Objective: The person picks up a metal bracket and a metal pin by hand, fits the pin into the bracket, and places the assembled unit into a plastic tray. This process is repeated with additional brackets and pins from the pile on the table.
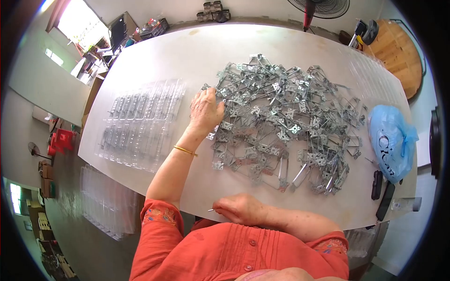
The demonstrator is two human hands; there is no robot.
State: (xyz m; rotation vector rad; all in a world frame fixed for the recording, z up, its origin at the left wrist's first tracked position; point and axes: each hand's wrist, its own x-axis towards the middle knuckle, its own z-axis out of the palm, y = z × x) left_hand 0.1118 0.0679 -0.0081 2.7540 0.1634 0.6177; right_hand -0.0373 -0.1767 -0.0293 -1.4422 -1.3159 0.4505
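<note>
A large heap of silvery metal brackets with thin rods [281,112] covers the middle of the table. My left hand [205,111] rests palm down at the heap's left edge, its thumb spread away from the fingers. Small metal pieces show beside its fingertips and below the wrist; whatever lies under the palm is hidden. Close to my body, at the table's near edge, my right hand [241,209] is closed. The short tip of a thin metal rod [211,210] sticks out from its fingers, and the rest of it is covered.
Clear plastic trays [140,124] with metal parts in their slots lie left of the heap. More clear trays [108,201] stand lower, off the table's left side. A blue plastic bag [392,143], a black phone-like object [385,201] and a clear bottle [406,204] are at the right.
</note>
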